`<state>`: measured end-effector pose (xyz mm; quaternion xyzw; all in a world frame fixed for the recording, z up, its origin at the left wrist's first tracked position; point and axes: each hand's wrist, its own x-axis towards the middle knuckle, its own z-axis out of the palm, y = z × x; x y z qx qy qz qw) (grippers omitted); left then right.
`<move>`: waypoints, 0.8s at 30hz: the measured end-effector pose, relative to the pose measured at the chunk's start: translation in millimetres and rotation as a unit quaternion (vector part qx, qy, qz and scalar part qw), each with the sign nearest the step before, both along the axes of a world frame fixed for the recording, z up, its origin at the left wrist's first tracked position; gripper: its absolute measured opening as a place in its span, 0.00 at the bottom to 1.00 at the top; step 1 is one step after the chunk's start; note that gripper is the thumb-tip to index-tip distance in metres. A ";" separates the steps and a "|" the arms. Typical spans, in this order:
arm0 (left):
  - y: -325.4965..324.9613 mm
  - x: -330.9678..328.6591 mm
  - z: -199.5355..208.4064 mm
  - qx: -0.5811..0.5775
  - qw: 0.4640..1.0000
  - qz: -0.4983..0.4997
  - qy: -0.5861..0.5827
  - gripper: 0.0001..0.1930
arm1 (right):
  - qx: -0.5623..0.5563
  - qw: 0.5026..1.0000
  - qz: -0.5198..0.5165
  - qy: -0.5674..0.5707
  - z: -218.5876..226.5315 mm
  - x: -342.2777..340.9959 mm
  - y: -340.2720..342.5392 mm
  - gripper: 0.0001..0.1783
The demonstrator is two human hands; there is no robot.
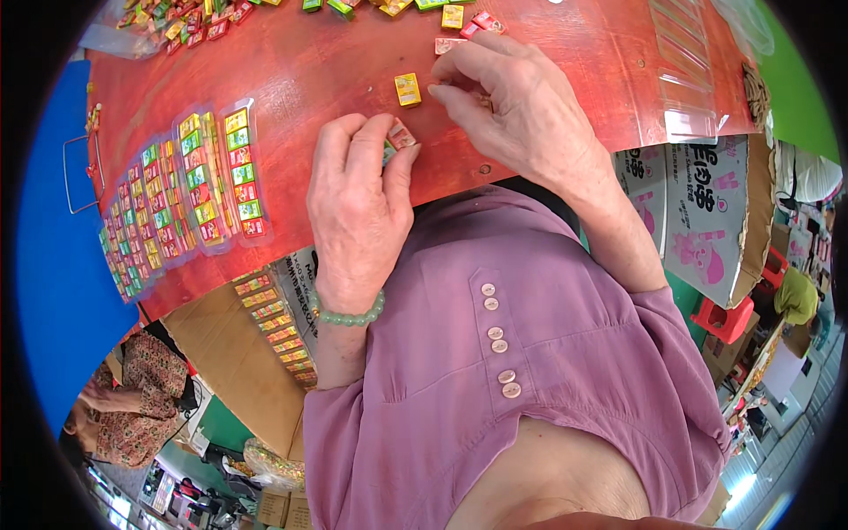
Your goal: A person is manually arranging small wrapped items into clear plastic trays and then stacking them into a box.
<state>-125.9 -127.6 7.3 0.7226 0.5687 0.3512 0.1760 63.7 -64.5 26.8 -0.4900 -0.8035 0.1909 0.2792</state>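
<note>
My left hand [360,199], with a green bead bracelet on its wrist, pinches small candy-like boxes between thumb and fingers. A red-and-white box [400,134] shows at the fingertips, and a green one is partly hidden beside it. To the right, my right hand [521,106] hovers over the table, fingers bent, with a gap between thumb and forefinger. Its curled inner fingers are partly hidden. A single yellow box [407,89] lies just left of its thumb tip. Beyond its knuckles, a pale red box [448,45] rests on the table.
Filled clear trays [240,172] of coloured boxes line the red table [291,79] at left. A loose pile of boxes [185,22] lies at the far left. Empty clear trays [685,71] are stacked at right. Cardboard cartons [707,212] stand below the table edge.
</note>
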 end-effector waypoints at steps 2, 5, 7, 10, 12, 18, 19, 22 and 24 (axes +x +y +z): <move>2.6 6.1 0.3 0.004 1.000 -0.008 0.000 0.17 | 0.022 0.999 -0.006 -0.024 1.2 -0.5 -3.7 0.06; 7.3 12.7 -1.1 0.024 0.999 -0.033 0.014 0.17 | 0.071 0.996 -0.010 -0.059 -3.6 0.5 -4.0 0.06; 9.5 15.9 -1.4 0.041 0.998 -0.045 0.015 0.17 | 0.096 0.993 -0.007 -0.070 -4.7 3.3 -3.7 0.05; 10.0 19.3 -1.5 0.033 0.998 -0.050 0.019 0.17 | 0.093 0.993 -0.030 -0.062 -0.4 13.0 -2.9 0.06; 11.1 19.8 -1.2 0.033 0.998 -0.048 0.021 0.17 | 0.081 0.996 -0.032 -0.025 2.9 26.6 -3.0 0.07; 19.9 22.4 3.0 0.022 0.997 -0.059 0.040 0.18 | -0.055 0.997 -0.015 -0.054 10.4 60.6 -13.6 0.26; 21.3 23.9 3.9 0.025 0.997 -0.063 0.047 0.19 | -0.058 0.997 -0.012 -0.047 9.2 60.8 -13.5 0.26; 25.0 29.3 5.3 0.019 0.996 -0.074 0.046 0.21 | -0.067 0.997 0.002 -0.034 7.0 56.1 -12.5 0.26; 27.1 32.1 4.1 0.018 0.996 -0.074 0.047 0.21 | -0.073 0.997 0.014 -0.028 5.2 52.6 -11.2 0.26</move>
